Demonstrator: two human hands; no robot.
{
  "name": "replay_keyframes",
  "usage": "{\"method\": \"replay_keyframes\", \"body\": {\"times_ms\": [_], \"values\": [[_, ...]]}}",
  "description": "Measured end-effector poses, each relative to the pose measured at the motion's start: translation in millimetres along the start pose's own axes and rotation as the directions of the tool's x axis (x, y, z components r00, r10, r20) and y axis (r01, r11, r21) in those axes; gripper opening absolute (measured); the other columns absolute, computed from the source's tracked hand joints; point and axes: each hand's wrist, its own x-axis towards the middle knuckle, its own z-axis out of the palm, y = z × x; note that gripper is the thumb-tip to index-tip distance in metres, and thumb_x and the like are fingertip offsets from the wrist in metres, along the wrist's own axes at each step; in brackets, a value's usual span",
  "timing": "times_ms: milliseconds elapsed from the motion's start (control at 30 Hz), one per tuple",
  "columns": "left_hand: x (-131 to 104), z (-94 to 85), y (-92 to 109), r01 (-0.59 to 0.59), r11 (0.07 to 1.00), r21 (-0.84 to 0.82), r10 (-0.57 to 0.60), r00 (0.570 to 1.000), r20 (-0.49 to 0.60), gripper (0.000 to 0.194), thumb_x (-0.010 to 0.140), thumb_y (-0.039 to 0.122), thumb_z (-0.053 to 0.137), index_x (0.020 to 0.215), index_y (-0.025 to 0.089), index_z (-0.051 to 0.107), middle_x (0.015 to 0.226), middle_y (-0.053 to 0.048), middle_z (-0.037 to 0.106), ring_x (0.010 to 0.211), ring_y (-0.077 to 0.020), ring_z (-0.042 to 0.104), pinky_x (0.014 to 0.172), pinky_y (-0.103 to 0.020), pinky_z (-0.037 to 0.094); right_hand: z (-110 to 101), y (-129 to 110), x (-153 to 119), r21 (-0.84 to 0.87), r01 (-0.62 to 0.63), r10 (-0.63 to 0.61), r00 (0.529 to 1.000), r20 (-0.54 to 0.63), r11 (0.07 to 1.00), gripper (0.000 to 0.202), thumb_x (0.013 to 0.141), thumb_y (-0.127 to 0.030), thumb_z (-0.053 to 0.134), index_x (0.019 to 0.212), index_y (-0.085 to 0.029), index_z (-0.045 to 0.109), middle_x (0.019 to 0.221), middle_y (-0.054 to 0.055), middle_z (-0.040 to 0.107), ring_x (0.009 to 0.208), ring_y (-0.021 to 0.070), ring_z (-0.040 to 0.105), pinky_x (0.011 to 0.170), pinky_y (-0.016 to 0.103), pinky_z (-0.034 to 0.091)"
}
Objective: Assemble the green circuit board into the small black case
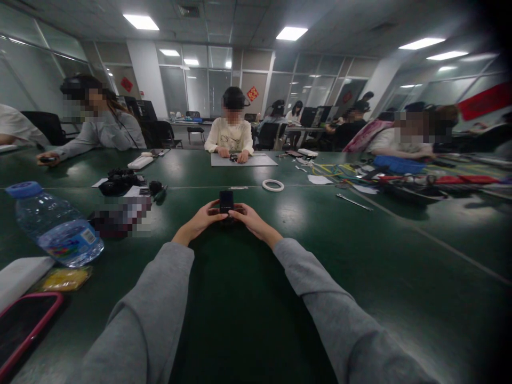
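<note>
Straight ahead, a small black device with a dark screen (226, 200) stands upright just above or on the green table (248, 298); I cannot tell whether it touches the top. My left hand (205, 217) grips its left side, thumb at the lower edge. From the other side my right hand (248, 217) closes on it too, its thumb near the bottom of the screen. The fingers behind the device are mostly hidden. A white ring-shaped roll (272, 185) lies beyond my right hand.
A water bottle (60, 226), a yellow packet (66, 278) and a red-edged phone (26, 330) are at my left. Black cables (119, 181) lie farther off. A wrench (354, 201) and tangled wires (340, 170) lie right. A person (229, 130) sits opposite; others sit around.
</note>
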Motion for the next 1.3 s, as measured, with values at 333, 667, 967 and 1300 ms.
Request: {"method": "replay_keyframes", "body": {"times_ms": [333, 667, 967, 1300], "values": [[-6.2, 4.1, 7.8, -0.002, 1.0, 0.005, 0.002, 1.0, -0.013, 0.078, 0.063, 0.019, 0.08, 0.133, 0.019, 0.046, 0.113, -0.013, 0.062, 0.101, -0.0224, 0.06, 0.1, -0.047, 0.04, -2.5, -1.1, -2.4, -0.063, -0.004, 0.004, 1.0, 0.004, 0.998, 0.062, 0.068, -0.038, 0.078, 0.12, -0.018, 0.052, 0.11, 0.008, 0.058, 0.102, 0.0201, 0.056, 0.093, 0.039, 0.044], [-1.9, -0.3, 2.7, 0.003, 0.986, -0.167, -0.013, 0.998, -0.057, 0.061, 0.069, 0.021, 0.076, 0.125, 0.018, 0.052, 0.109, -0.011, 0.063, 0.097, -0.0185, 0.062, 0.093, -0.036, 0.046, 8.5, -11.1, -7.0, -0.009, 0.02, -0.02, 1.0, -0.01, 1.0, 0.06, 0.068, -0.034, 0.077, 0.12, -0.022, 0.05, 0.099, 0.003, 0.061, 0.096, 0.0181, 0.057, 0.091, 0.037, 0.044], [8.2, -5.4, -3.7, -0.034, 0.95, -0.311, -0.009, 0.991, -0.133, 0.04, 0.077, 0.044, 0.066, 0.105, 0.015, 0.064, 0.099, -0.009, 0.067, 0.089, -0.017, 0.062, 0.082, -0.03, 0.046, 25.7, -6.7, -8.5, -0.238, 0.194, -0.231, 0.964, -0.135, 0.952, 0.06, 0.068, -0.03, 0.072, 0.122, -0.023, 0.047, 0.098, 0.002, 0.055, 0.093, 0.0181, 0.054, 0.087, 0.037, 0.045], [4.4, -0.8, -1.0, -0.085, 0.957, -0.278, 0.033, 0.982, -0.186, 0.038, 0.071, 0.039, 0.073, 0.098, 0.014, 0.064, 0.092, -0.005, 0.065, 0.083, -0.0117, 0.059, 0.08, -0.026, 0.044, 31.1, -9.4, -13.4, -0.727, 0.243, -0.483, 0.865, -0.138, 0.642, 0.051, 0.072, -0.02, 0.064, 0.12, -0.021, 0.049, 0.11, 0.008, 0.046, 0.103, 0.0231, 0.048, 0.09, 0.039, 0.042]]}}
